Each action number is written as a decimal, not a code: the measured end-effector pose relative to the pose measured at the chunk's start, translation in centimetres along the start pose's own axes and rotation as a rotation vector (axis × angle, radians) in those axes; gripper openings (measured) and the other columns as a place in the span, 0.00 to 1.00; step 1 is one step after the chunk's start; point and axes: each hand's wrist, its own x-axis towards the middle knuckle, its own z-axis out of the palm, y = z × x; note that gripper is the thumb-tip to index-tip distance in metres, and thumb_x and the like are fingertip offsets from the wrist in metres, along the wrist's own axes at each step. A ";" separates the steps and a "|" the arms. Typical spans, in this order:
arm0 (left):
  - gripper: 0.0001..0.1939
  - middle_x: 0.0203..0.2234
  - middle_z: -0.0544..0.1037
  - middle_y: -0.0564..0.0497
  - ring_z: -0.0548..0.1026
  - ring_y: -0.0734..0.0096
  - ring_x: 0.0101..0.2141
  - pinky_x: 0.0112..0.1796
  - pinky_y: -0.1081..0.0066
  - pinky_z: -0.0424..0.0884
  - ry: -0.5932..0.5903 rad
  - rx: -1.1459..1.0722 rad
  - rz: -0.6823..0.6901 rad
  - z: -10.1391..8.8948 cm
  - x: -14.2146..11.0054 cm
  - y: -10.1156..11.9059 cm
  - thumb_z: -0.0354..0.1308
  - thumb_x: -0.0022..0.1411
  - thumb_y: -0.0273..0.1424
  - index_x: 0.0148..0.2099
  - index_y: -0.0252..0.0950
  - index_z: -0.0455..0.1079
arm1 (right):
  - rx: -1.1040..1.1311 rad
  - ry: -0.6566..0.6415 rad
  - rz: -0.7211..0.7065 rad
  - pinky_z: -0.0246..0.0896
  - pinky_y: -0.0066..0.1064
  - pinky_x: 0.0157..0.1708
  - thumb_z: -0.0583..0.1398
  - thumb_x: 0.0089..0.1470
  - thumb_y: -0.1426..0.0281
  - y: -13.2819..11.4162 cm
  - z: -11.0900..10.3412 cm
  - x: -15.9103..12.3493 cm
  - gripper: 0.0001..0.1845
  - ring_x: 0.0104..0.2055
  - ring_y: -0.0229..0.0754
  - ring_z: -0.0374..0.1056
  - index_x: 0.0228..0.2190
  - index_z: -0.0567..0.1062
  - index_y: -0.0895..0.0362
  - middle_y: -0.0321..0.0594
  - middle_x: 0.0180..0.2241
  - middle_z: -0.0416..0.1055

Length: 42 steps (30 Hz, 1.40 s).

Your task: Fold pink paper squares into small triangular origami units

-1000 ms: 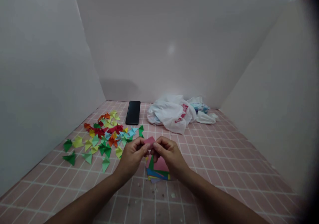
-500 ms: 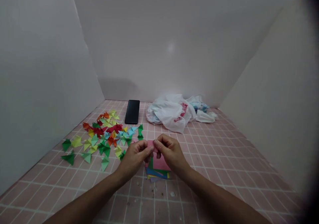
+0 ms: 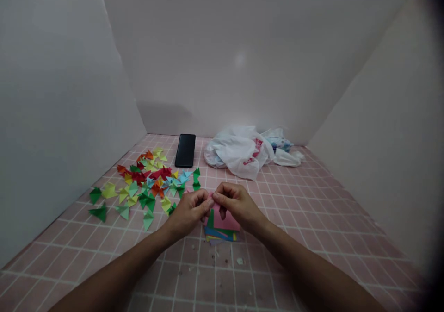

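Pink, white-lined tabletop is stretching beneath everything, with folded paper pieces lying scattered leftward. Close together, the left hand and right hand are hovering over a stack of coloured sheets, thumbs and forefingers pinching a small pink paper between them. Good handling is probably calling for matched edges, gentle tension and even thumb pressure along any crease.

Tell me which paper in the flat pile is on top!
The pink sheet just below the hands. No other sheet covers it; the green sheet shows only at its edges, and the blue sheet peeks out lower still.
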 end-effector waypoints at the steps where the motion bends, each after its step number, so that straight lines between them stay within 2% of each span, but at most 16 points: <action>1: 0.22 0.17 0.65 0.58 0.64 0.78 0.18 0.22 0.76 0.61 0.004 -0.001 -0.008 0.0 0.0 0.0 0.62 0.57 0.48 0.26 0.36 0.61 | -0.012 0.019 -0.011 0.52 0.22 0.13 0.67 0.49 0.56 -0.1 0.1 -0.1 0.20 0.13 0.31 0.59 0.21 0.68 0.57 0.27 0.15 0.64; 4: 0.21 0.16 0.66 0.58 0.63 0.78 0.17 0.21 0.76 0.60 0.046 -0.019 -0.034 0.0 -0.1 -0.1 0.62 0.57 0.46 0.25 0.36 0.62 | -0.045 0.081 -0.041 0.50 0.21 0.13 0.65 0.51 0.58 -0.2 0.2 -0.3 0.19 0.13 0.30 0.57 0.20 0.67 0.57 0.27 0.15 0.63; 7: 0.20 0.17 0.68 0.57 0.64 0.78 0.18 0.22 0.75 0.61 0.069 -0.036 -0.017 0.0 -0.1 -0.4 0.60 0.59 0.45 0.25 0.36 0.62 | -0.018 0.090 -0.033 0.51 0.21 0.14 0.63 0.53 0.58 0.0 0.3 -0.3 0.19 0.13 0.30 0.59 0.21 0.66 0.56 0.27 0.14 0.63; 10: 0.18 0.18 0.68 0.57 0.64 0.77 0.19 0.24 0.75 0.62 0.078 0.005 0.033 -0.1 -0.2 -0.3 0.57 0.62 0.44 0.27 0.36 0.63 | 0.026 0.049 -0.005 0.53 0.22 0.15 0.63 0.53 0.57 0.2 0.1 -0.2 0.19 0.13 0.30 0.60 0.22 0.66 0.56 0.27 0.15 0.65; 13: 0.17 0.18 0.66 0.57 0.64 0.75 0.21 0.25 0.74 0.60 0.084 0.194 0.112 -0.3 -0.3 0.1 0.56 0.63 0.40 0.26 0.37 0.63 | 0.032 -0.042 0.007 0.55 0.21 0.15 0.65 0.51 0.58 0.2 -0.2 -0.1 0.17 0.14 0.30 0.62 0.25 0.67 0.56 0.28 0.17 0.67; 16: 0.15 0.20 0.66 0.55 0.65 0.74 0.23 0.26 0.73 0.61 -0.013 0.283 0.129 -0.5 -0.3 0.4 0.54 0.64 0.39 0.27 0.37 0.63 | -0.001 -0.094 0.014 0.55 0.21 0.15 0.65 0.51 0.56 0.2 -0.2 -0.2 0.19 0.14 0.30 0.62 0.24 0.68 0.57 0.28 0.17 0.67; 18: 0.15 0.21 0.66 0.55 0.66 0.73 0.24 0.27 0.73 0.62 -0.087 0.237 0.110 -0.6 -0.3 0.4 0.53 0.64 0.40 0.28 0.37 0.63 | -0.058 -0.040 -0.004 0.52 0.20 0.13 0.63 0.53 0.56 0.3 -0.1 -0.3 0.20 0.13 0.30 0.60 0.22 0.67 0.57 0.27 0.15 0.64; 20: 0.16 0.21 0.66 0.56 0.66 0.74 0.23 0.27 0.73 0.63 -0.110 0.190 0.105 -0.6 -0.2 0.1 0.53 0.65 0.41 0.29 0.37 0.62 | -0.104 0.024 -0.017 0.48 0.20 0.11 0.61 0.55 0.56 0.5 0.1 -0.4 0.21 0.12 0.30 0.58 0.20 0.65 0.56 0.26 0.13 0.60; 23: 0.17 0.20 0.66 0.57 0.65 0.75 0.22 0.26 0.73 0.63 -0.050 0.166 0.111 -0.4 -0.3 -0.3 0.53 0.65 0.42 0.29 0.36 0.61 | -0.061 0.053 0.002 0.50 0.20 0.11 0.59 0.57 0.53 0.8 0.4 -0.2 0.22 0.11 0.31 0.58 0.20 0.64 0.55 0.27 0.12 0.61; 28: 0.19 0.19 0.65 0.58 0.63 0.77 0.20 0.24 0.75 0.63 0.104 0.094 0.089 -0.2 -0.2 -0.7 0.54 0.65 0.43 0.28 0.36 0.62 | 0.078 -0.021 0.071 0.58 0.22 0.13 0.63 0.52 0.53 0.9 0.3 0.0 0.20 0.12 0.32 0.62 0.25 0.68 0.56 0.30 0.16 0.70; 32: 0.19 0.18 0.67 0.57 0.66 0.78 0.19 0.24 0.76 0.64 0.079 0.043 0.076 -0.2 -0.1 -0.7 0.60 0.61 0.44 0.27 0.35 0.64 | 0.041 -0.006 0.001 0.56 0.22 0.13 0.62 0.53 0.56 0.8 0.5 -0.3 0.18 0.12 0.32 0.62 0.24 0.68 0.57 0.30 0.16 0.69; 36: 0.20 0.18 0.69 0.57 0.66 0.79 0.18 0.22 0.76 0.64 0.080 0.006 0.060 -0.2 -0.2 -0.6 0.60 0.61 0.44 0.27 0.34 0.64 | -0.011 0.073 -0.034 0.52 0.21 0.11 0.61 0.55 0.58 0.8 0.8 -0.5 0.18 0.11 0.31 0.59 0.21 0.67 0.56 0.29 0.14 0.66; 39: 0.19 0.20 0.71 0.55 0.68 0.79 0.19 0.23 0.76 0.65 0.067 -0.047 0.050 -0.2 -0.3 -0.4 0.59 0.62 0.43 0.27 0.34 0.66 | 0.057 0.078 -0.018 0.53 0.22 0.11 0.62 0.53 0.58 0.8 0.9 -0.4 0.19 0.11 0.31 0.59 0.21 0.66 0.56 0.29 0.13 0.66; 42: 0.18 0.21 0.71 0.55 0.69 0.79 0.20 0.24 0.76 0.66 0.127 -0.082 0.062 -0.2 -0.4 -0.3 0.57 0.64 0.42 0.28 0.33 0.66 | 0.129 0.075 0.008 0.54 0.21 0.11 0.63 0.52 0.57 0.8 0.9 -0.3 0.18 0.11 0.31 0.60 0.22 0.67 0.56 0.30 0.14 0.68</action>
